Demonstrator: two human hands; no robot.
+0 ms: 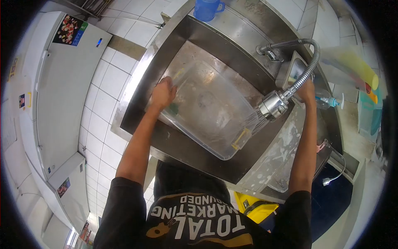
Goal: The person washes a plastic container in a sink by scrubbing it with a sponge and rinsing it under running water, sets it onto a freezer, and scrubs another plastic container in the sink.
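A clear plastic storage bin with yellow latches lies tilted in the steel sink. My left hand is closed at the bin's left side, its fingers curled over the edge. A small green patch shows just below that hand; what it is I cannot make out. Water sprays from the faucet head onto the bin's right end. Behind the flexible faucet hose, my right hand reaches to a small metal pan on the sink's right ledge. Its fingers are mostly hidden.
A blue mug stands on the back ledge. Beside my right wrist is a clear pump bottle. Soap suds cover the right drainboard. A yellow container sits below the counter, and a white freezer is at left.
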